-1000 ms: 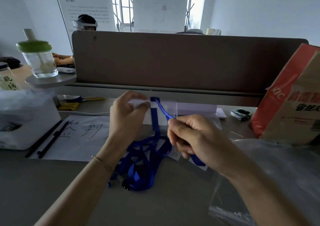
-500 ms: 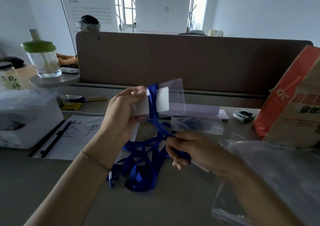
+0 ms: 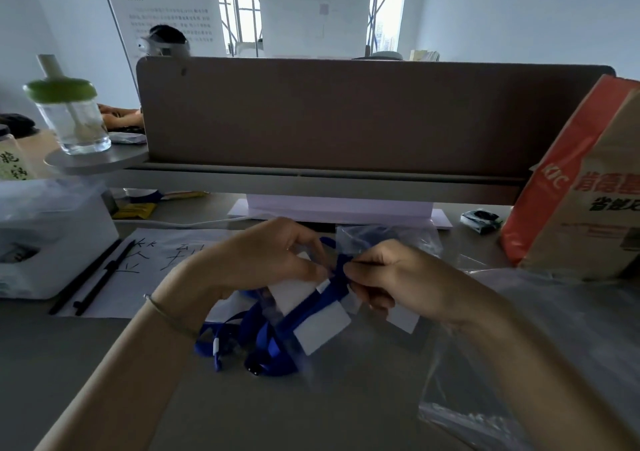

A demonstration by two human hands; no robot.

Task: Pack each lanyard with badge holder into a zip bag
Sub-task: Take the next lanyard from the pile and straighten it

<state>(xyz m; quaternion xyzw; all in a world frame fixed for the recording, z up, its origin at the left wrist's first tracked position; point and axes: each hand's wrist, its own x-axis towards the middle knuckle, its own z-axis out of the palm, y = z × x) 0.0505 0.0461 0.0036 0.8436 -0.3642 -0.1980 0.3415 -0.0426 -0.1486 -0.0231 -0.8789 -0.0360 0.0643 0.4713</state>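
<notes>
Left hand (image 3: 273, 260) and right hand (image 3: 398, 277) meeting, fingers pinching blue lanyard (image 3: 277, 333)

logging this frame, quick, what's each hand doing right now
Left hand: grips the clear plastic badge holder with white card.
Right hand: pinches the blue fabric lanyard strap.

Both forearms reach forward, left hand (image 3: 273, 260) and right hand (image 3: 398, 277) meeting fingertip to fingertip, fingers curled in pinches.
</notes>
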